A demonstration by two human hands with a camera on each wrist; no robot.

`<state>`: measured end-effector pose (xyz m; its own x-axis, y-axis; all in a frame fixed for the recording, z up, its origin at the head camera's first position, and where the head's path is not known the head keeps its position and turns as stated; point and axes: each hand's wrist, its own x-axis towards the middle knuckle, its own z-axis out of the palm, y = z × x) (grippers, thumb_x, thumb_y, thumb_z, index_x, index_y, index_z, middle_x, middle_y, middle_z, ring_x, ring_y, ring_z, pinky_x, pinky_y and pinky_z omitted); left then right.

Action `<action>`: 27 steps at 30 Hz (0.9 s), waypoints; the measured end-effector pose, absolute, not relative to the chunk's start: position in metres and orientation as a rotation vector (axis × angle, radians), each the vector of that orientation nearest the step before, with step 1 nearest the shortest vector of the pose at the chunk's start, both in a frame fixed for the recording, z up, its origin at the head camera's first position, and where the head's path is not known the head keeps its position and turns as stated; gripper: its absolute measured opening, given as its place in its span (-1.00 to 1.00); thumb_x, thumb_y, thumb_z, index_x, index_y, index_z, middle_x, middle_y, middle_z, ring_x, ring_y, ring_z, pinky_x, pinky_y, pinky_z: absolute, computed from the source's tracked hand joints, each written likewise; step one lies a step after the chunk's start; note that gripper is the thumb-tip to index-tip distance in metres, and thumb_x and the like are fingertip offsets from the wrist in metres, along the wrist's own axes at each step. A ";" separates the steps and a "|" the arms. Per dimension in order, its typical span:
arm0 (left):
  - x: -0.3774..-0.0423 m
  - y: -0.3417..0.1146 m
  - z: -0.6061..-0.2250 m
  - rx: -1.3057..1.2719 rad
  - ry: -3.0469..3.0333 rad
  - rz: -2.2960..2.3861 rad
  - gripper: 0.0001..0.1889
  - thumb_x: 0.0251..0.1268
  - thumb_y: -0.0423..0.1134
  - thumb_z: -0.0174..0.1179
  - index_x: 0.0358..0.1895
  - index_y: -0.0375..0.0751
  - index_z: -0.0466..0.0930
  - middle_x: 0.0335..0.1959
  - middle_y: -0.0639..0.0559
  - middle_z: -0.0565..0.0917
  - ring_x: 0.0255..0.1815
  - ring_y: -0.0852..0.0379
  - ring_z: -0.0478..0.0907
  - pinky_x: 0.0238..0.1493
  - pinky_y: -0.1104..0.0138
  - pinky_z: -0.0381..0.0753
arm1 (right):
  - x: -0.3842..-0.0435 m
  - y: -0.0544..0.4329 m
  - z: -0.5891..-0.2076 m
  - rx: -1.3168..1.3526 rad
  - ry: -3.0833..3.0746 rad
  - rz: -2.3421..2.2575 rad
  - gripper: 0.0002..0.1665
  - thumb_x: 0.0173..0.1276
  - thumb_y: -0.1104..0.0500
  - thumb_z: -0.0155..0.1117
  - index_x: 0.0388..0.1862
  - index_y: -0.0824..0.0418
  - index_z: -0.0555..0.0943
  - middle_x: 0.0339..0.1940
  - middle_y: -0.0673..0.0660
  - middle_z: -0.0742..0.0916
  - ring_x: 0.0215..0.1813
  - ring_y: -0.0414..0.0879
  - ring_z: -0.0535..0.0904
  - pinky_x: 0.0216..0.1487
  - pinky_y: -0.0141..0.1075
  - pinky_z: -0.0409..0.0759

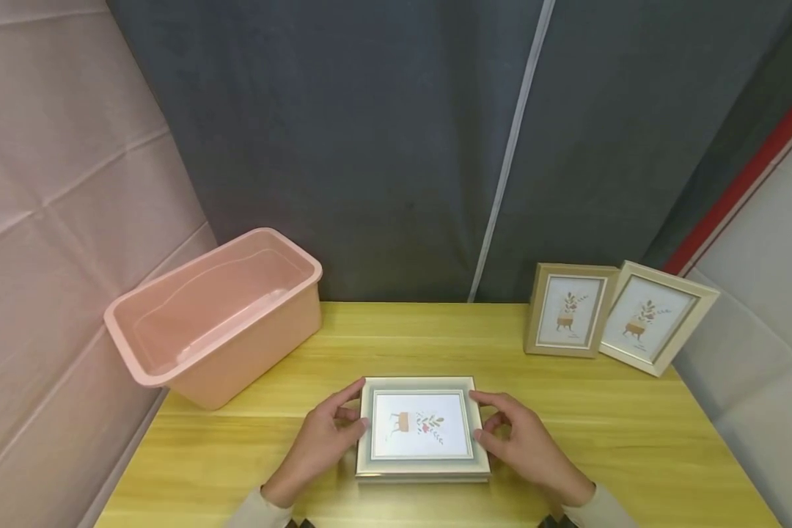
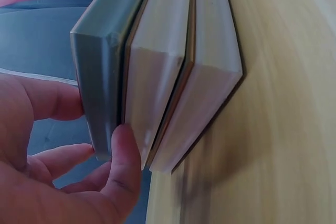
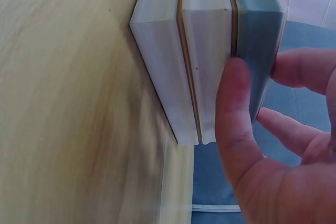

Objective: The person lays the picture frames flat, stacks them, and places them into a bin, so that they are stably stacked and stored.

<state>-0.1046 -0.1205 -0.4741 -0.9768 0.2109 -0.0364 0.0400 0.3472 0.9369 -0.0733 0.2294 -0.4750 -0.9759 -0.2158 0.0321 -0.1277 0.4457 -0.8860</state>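
Observation:
A stack of three picture frames lies on the table in front of me. The top picture frame (image 1: pixel 422 425) has a grey-blue border and a flower-pot print turned sideways. Two cream picture frames (image 2: pixel 157 61) are under it, as both wrist views show. At the stack's left side, my left hand (image 1: pixel 330 436) grips the edge of the top frame between thumb and fingers. My right hand (image 1: pixel 524 444) pinches the opposite edge the same way. Both thumbs sit low on the top frame's sides, near the seam with the frame below.
A pink plastic tub (image 1: pixel 251 359) stands at the back left of the wooden table (image 1: pixel 396 337). At the back right, a tan picture frame (image 1: pixel 537 312) and a cream picture frame (image 1: pixel 689 330) stand upright side by side. A dark curtain (image 1: pixel 356 147) hangs behind.

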 end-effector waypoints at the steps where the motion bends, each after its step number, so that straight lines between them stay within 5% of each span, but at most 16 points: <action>1: -0.105 -0.121 -0.475 0.229 2.444 1.699 -0.28 0.32 -0.25 0.45 0.56 0.06 0.45 0.41 -0.12 0.60 -0.04 0.07 0.66 -0.29 0.39 0.75 | -0.073 0.230 -0.475 -0.313 2.597 -1.578 -0.30 0.39 0.21 0.51 0.49 0.16 0.54 0.29 0.27 0.66 -0.17 -0.23 0.63 -0.49 -0.36 0.63; 17: -0.104 -0.121 -0.480 0.280 2.490 1.609 -0.32 0.44 -0.19 0.36 0.58 0.18 0.41 0.51 -0.09 0.50 0.14 0.00 0.62 -0.29 0.38 0.74 | -0.079 0.243 -0.471 -0.509 2.597 -1.538 -0.35 0.45 0.11 0.47 0.46 0.19 0.53 0.33 0.32 0.65 -0.09 -0.22 0.68 -0.35 -0.34 0.71; 27: -0.105 -0.122 -0.476 0.275 2.501 1.583 -0.36 0.41 -0.16 0.39 0.53 0.20 0.48 0.48 -0.07 0.52 0.18 -0.03 0.59 -0.22 0.39 0.72 | -0.095 0.260 -0.441 -0.525 2.766 -1.540 -0.54 0.47 0.24 0.42 0.32 0.13 0.63 0.18 0.21 0.75 -0.08 -0.23 0.70 -0.23 -0.31 0.72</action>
<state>-0.1050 -0.1218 -0.4755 -0.9688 0.2440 -0.0434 0.0652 0.4197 0.9053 -0.0950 0.2595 -0.4407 -0.9442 -0.2492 0.2153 -0.3143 0.4866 -0.8151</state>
